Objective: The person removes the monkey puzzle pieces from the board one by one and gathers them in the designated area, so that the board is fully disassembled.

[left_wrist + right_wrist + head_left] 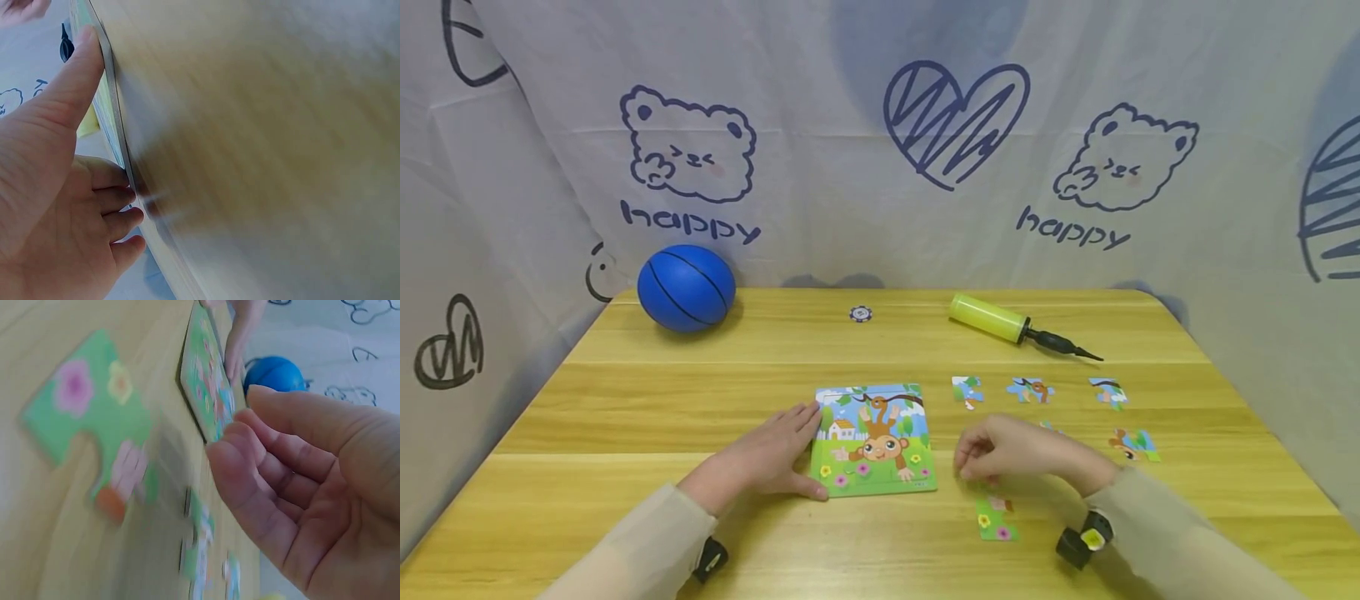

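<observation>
A puzzle board [874, 442] with a monkey picture lies flat in the middle of the table. My left hand [771, 452] rests against its left side, thumb at the near corner and fingers along the edge. Just right of the board, my right hand [1011, 450] hovers with loosely curled fingers; the right wrist view shows nothing between thumb and fingertips. Below that hand lies a green jigsaw piece [78, 390] with flowers. More pieces lie farther right, among them a branch piece [1108, 392] and a monkey-face piece [1137, 444]. Another piece [1051, 427] is mostly hidden behind the right hand.
At the back left of the wooden table [647, 450] sits a blue ball [687, 288]. A poker chip [861, 314] lies at the back middle, and a yellow hand pump [988, 318] with a black nozzle at the back right. A printed curtain [820, 167] hangs behind.
</observation>
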Available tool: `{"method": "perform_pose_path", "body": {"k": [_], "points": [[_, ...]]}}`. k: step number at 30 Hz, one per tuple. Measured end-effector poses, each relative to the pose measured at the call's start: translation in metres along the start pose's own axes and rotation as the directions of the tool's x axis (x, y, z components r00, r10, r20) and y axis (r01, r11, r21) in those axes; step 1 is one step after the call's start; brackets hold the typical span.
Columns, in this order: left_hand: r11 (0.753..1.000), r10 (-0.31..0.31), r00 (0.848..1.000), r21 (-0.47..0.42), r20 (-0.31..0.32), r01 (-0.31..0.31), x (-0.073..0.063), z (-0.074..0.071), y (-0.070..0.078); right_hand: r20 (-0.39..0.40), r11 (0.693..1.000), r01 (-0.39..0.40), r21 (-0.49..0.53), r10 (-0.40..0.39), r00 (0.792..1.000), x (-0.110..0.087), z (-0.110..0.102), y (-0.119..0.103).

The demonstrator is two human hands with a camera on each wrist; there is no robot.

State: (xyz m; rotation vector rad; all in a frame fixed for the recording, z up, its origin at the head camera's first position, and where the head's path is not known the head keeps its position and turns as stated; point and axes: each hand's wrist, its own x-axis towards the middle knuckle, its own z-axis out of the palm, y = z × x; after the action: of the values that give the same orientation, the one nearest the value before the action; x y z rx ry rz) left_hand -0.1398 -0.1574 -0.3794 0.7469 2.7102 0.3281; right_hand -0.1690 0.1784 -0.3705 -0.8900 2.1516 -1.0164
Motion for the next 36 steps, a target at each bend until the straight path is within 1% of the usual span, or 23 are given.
{"method": "perform_pose_path", "body": {"k": [4,9,14,16,18,22,26,30,36], "points": [[1.0,0.003,1.0,0.002,0.001,-0.003,0.0,0.0,0.0,-0.025,1.0,0.009,-0.027,-0.01,1.0,0.021,0.007,-0.009],[1.0,0.004,1.0,-0.002,0.001,-0.004,0.0,0.0,0.001,-0.045,0.999,0.014,-0.051,-0.016,0.999,0.044,0.017,-0.015],[1.0,0.003,1.0,0.001,0.001,-0.003,0.0,0.0,0.001,-0.052,1.0,-0.007,-0.016,0.006,0.999,0.062,0.025,-0.02],[1.0,0.002,1.0,0.001,0.002,-0.002,0.0,0.0,0.0,-0.057,1.0,-0.005,-0.018,0.004,0.998,0.068,0.027,-0.022],[1.0,0.0,1.0,0.002,0.002,0.0,0.0,0.0,0.0,-0.061,0.999,-0.004,-0.038,0.001,0.998,0.071,0.029,-0.024],[1.0,0.0,1.0,0.001,0.0,0.0,0.0,0.0,0.0,-0.06,0.991,0.012,-0.137,-0.021,0.998,0.077,0.031,-0.028],[1.0,0.002,1.0,0.0,-0.004,-0.002,0.0,0.0,0.0,-0.057,0.981,0.002,-0.193,-0.013,0.998,0.081,0.033,-0.03],[1.0,-0.001,1.0,-0.001,-0.004,0.001,0.0,0.0,0.0,-0.053,0.982,-0.012,-0.19,0.002,0.999,0.083,0.034,-0.03],[1.0,-0.004,1.0,-0.002,-0.001,0.004,0.0,-0.001,0.001,-0.062,0.978,-0.016,-0.206,0.003,0.998,0.085,0.036,-0.03]]}}
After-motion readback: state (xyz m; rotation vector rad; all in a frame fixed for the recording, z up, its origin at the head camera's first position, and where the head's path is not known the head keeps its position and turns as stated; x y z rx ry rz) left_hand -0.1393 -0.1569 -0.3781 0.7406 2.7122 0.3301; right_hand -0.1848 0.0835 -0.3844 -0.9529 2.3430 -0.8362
